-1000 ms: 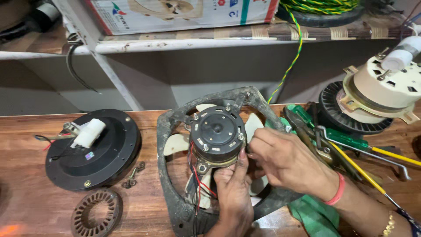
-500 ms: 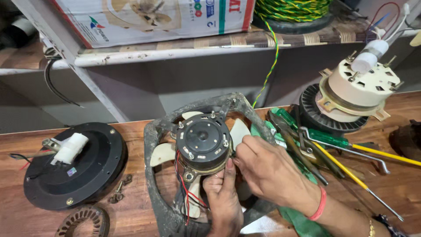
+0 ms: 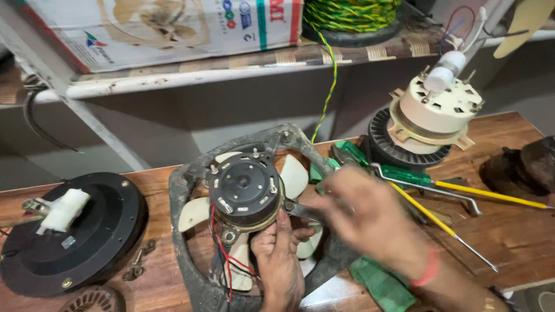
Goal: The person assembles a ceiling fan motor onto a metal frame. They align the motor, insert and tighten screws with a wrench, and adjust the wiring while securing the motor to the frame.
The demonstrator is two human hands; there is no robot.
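At ten o'clock I see a white cardboard box (image 3: 162, 29) (red, green, blue print) shelved. At centre my left hand (image 3: 280, 260) clamps fingers on the black fan motor (image 3: 245, 188); my right hand (image 3: 370, 222), blurred, grip unreadable, sits at three o'clock.

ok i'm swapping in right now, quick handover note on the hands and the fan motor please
Left hand: under the black fan motor, thumb up against its lower edge, steadying it.
Right hand: blurred, at the motor's right side by a metal mounting arm; whether it grips anything cannot be told.
Motor sits in the round grimy fan frame on the wooden table, cream blades behind it, red and black wires hanging below.
Screwdrivers lie to the right, a black round housing to the left with loose screws beside it.
Done: motor wires hang loose. Left: motor not out of the frame yet.
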